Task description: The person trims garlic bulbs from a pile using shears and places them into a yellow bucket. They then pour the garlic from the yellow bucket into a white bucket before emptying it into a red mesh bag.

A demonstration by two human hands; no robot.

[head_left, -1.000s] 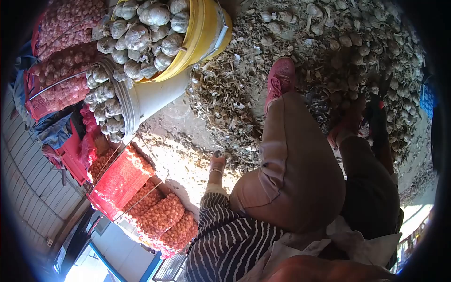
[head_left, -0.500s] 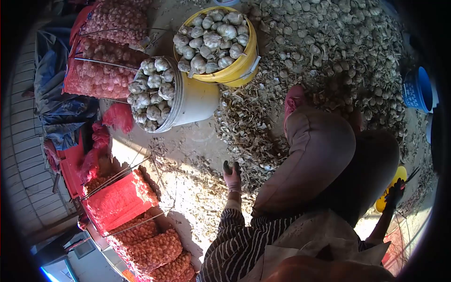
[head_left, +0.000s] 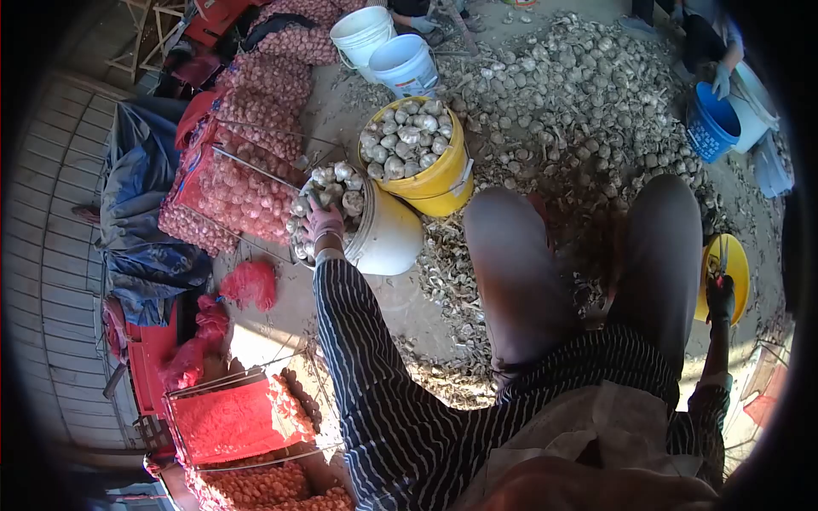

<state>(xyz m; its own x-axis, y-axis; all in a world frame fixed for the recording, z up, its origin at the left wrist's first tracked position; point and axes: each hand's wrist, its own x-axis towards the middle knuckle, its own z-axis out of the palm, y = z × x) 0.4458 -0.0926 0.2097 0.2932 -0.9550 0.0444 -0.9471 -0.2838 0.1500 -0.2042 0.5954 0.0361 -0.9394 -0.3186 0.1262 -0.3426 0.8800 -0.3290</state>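
My left hand (head_left: 324, 225), in a pink glove with dark fingertips, reaches over the white bucket (head_left: 394, 230). Its fingers are spread apart on the garlic bulbs (head_left: 352, 203) heaped at the bucket's mouth; this bucket leans to the left. On the far right, my dark-gloved right hand (head_left: 721, 300) is closed around a pair of shears (head_left: 723, 254), blades pointing away from me. Behind that hand is a yellow bucket (head_left: 740, 274), its inside partly hidden. A second yellow bucket (head_left: 443, 194), full of garlic bulbs, stands beside the white one.
Loose garlic (head_left: 579, 94) covers the ground ahead, with dry trimmings (head_left: 447, 281) near my knees. Red mesh sacks (head_left: 247, 183) line the left. Two pale buckets (head_left: 402, 64) stand at the back. Another person's gloved hand (head_left: 722, 81) is by a blue bucket (head_left: 714, 123).
My left hand has moved forward and left from near my knee onto the garlic in the white bucket. The shears in my right hand have swung to point forward. My view has tilted up.
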